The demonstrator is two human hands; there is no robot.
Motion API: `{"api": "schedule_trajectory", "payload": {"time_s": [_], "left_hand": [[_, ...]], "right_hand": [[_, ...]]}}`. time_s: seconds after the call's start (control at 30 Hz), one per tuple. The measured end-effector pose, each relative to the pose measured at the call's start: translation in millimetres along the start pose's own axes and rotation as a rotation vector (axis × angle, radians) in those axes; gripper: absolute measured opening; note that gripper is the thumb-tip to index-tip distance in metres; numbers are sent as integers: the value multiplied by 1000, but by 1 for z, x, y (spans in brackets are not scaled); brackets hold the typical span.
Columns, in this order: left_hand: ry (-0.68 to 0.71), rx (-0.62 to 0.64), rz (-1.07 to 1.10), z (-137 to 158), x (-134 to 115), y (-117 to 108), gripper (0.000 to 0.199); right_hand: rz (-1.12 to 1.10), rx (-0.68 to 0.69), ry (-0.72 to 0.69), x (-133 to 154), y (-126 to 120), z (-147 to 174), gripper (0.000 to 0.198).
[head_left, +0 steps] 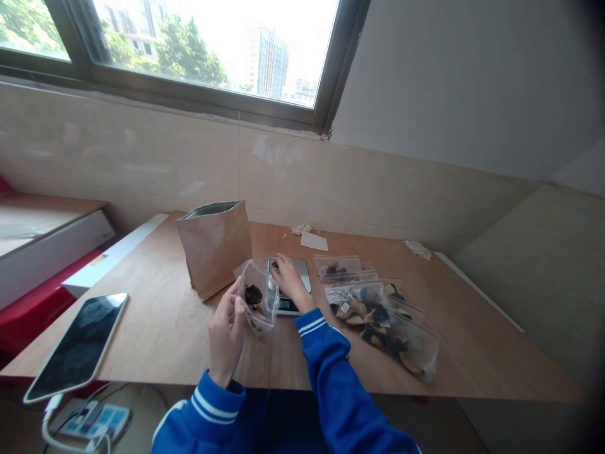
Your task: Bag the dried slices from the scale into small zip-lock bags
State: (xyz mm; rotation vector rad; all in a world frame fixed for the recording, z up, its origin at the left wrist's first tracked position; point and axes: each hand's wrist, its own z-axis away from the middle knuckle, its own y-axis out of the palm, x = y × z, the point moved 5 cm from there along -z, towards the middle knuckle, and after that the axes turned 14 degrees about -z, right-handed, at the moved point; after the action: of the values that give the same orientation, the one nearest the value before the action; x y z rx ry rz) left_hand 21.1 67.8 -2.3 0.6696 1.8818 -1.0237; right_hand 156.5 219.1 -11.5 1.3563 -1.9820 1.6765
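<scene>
- The left hand (225, 334) pinches a small clear bag (258, 304) by its edge, fingers closed on the plastic; the bag hangs just above the table (165, 315), dark pieces inside
- The right hand (289, 277) rests flat on the scale (292, 285), fingers loose, gripping nothing
- The bag looks light, limp, slippery; best held near its sealed top
- The scale's display is hidden beneath the bag; filled bags (378, 315) beside the right fingers blur together

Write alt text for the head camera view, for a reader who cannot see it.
A person in blue sleeves sits at a wooden table; the left hand holds up a small clear zip bag of dark pieces, and the right hand rests on a small scale. A brown paper bag stands to the left, filled zip bags lie to the right.
</scene>
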Motion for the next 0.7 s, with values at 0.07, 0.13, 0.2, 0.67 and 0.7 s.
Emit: {"api": "schedule_trajectory", "payload": {"time_s": [0.07,0.13,0.2,0.67,0.7], "left_hand": [[-13,9,14,1,3,0,47],[-48,5,43,1,8,-1,47],[-109,2,105,1,14,-2,45],[-292,37,291,4,17,3,40],[-294,36,295,5,16,2,40]], "right_hand": [[34,11,17,-10,8,0,24],[27,-19,33,-14,9,1,19],[4,-50,36,-13,6,2,18],[-560,269,190,98,-25,23,39],[-529,205,172,100,-25,22,43]]}}
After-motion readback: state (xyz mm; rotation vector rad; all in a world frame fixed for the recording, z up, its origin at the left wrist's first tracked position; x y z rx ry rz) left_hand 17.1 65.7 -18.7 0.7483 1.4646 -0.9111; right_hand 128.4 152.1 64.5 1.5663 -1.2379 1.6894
